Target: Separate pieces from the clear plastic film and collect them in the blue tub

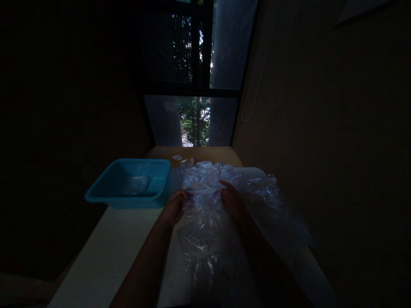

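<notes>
Both hands pinch the upper edge of a clear plastic bag (202,209), which is stretched between them over the table. My left hand (175,206) is closed on its left corner. My right hand (231,200) grips the right side, with the index finger pointing outward over the plastic. Just behind lies a heap of crumpled clear bags (208,173). More clear plastic (265,190) spreads to the right of my right hand. Below the hands, further wrinkled plastic covers the middle of the table; its layers are hard to separate in the dim light.
A blue basin (160,200) with a clear plastic packet (138,184) inside stands on the white table (96,256) at the left. Behind are a wooden ledge (221,154) with small scraps, and a window (192,92). A looped cord hangs at the right wall.
</notes>
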Demonstrator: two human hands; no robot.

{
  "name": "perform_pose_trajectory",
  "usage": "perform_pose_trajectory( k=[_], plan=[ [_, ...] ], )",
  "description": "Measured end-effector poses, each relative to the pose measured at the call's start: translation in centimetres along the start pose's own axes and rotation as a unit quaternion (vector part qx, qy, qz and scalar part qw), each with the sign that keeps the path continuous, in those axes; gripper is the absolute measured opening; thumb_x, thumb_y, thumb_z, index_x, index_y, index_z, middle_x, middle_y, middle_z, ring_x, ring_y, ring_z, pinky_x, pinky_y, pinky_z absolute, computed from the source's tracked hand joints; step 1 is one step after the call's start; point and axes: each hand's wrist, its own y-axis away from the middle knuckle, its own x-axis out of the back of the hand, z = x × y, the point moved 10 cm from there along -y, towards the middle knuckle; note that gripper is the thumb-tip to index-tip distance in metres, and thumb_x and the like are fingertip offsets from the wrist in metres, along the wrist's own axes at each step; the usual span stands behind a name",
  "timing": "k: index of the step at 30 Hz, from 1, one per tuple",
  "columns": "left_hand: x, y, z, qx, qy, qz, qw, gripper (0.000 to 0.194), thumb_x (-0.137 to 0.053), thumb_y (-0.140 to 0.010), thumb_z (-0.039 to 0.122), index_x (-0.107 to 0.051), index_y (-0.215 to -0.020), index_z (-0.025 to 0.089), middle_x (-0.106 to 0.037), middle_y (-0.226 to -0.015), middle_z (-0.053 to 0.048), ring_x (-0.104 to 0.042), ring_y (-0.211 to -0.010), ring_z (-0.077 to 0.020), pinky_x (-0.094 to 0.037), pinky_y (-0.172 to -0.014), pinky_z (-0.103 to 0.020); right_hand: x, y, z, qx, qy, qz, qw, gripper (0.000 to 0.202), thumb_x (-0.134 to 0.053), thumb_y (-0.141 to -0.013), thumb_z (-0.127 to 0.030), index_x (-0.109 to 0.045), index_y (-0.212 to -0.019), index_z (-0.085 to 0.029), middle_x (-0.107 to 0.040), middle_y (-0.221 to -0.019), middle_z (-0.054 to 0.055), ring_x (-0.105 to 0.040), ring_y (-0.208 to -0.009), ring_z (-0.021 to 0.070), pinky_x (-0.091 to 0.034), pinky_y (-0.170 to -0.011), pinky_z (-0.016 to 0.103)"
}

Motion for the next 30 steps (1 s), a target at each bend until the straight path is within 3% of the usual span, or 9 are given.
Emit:
perform_pose_trajectory(
  k=[6,8,12,14,19,24,30],
  plan=[
    [0.1,-0.2,0.1,-0.007,0.011,-0.002,1.0,0.014,-0.055,-0.056,0.01,-0.043,-0.053,0.015,-0.052,-0.05,0.003,-0.048,-0.041,-0.0067,-0.034,-0.035,-0.014,-0.7,0.5,-0.6,-0.017,0.01,-0.023,1.0,0.054,-0.061,-0.055,-0.022,-0.043,-0.106,-0.019,-0.047,-0.055,-0.008,-0.039,-0.042,0.0053,-0.03,-0.039,0.018],
    [0.1,-0.3,0.1,-0.002,0.029,-0.005,1.0,0.01,-0.056,-0.058,0.012,-0.05,-0.064,0.017,-0.056,-0.055,0.003,-0.052,-0.045,-0.0088,-0.037,-0.038,-0.016,-0.4,0.6,-0.7,-0.019,0.003,-0.006,1.0,0.052,-0.061,-0.055,-0.02,-0.044,-0.105,-0.019,-0.049,-0.057,-0.007,-0.04,-0.043,0.0051,-0.03,-0.039,0.018],
    [-0.5,-0.4,-0.8,0.06,0.072,-0.029,0.995,0.021,-0.052,-0.068,0.026,-0.055,-0.086,0.017,-0.063,-0.072,-0.004,-0.06,-0.063,-0.016,-0.045,-0.047,-0.022,0.0,0.5,-0.8,-0.012,-0.007,0.018,1.0,0.049,-0.06,-0.056,-0.02,-0.046,-0.103,-0.019,-0.049,-0.057,-0.007,-0.04,-0.043,0.0047,-0.029,-0.039,0.017],
    [-0.6,-0.3,-1.2,0.077,0.057,-0.033,0.995,0.022,-0.051,-0.069,0.032,-0.058,-0.081,0.015,-0.063,-0.073,-0.006,-0.059,-0.064,-0.0161,-0.046,-0.048,-0.023,0.2,0.4,-0.8,-0.006,-0.021,0.022,1.0,0.047,-0.06,-0.057,-0.021,-0.047,-0.102,-0.019,-0.049,-0.058,-0.006,-0.039,-0.044,0.0047,-0.029,-0.039,0.017],
    [-0.5,-0.4,-1.5,0.039,-0.042,-0.052,0.997,0.021,-0.065,-0.059,0.025,-0.06,-0.074,0.012,-0.063,-0.068,-0.004,-0.058,-0.058,-0.013,-0.047,-0.053,-0.023,0.7,0.2,-0.5,0.004,-0.027,0.042,0.999,0.041,-0.06,-0.057,-0.022,-0.05,-0.098,-0.019,-0.047,-0.057,-0.007,-0.039,-0.045,0.0046,-0.027,-0.039,0.017],
    [-0.6,-0.4,-1.5,0.022,-0.079,-0.057,0.995,0.021,-0.065,-0.058,0.026,-0.057,-0.071,0.012,-0.062,-0.063,-0.003,-0.059,-0.058,-0.0139,-0.047,-0.051,-0.023,1.0,0.3,-0.5,-0.004,-0.019,0.06,0.998,0.036,-0.056,-0.062,-0.028,-0.053,-0.095,-0.017,-0.047,-0.056,-0.006,-0.039,-0.044,0.0046,-0.028,-0.041,0.018],
    [-0.3,-0.4,-1.0,0.016,-0.068,-0.024,0.997,0.027,-0.066,-0.057,0.027,-0.055,-0.076,0.013,-0.061,-0.066,-0.003,-0.06,-0.058,-0.0154,-0.047,-0.048,-0.023,-0.8,0.6,-1.0,-0.011,0.054,-0.012,0.998,0.053,-0.057,-0.061,-0.028,-0.042,-0.11,-0.016,-0.037,-0.045,-0.011,-0.036,-0.039,0.0053,-0.029,-0.039,0.019]
  ],
)
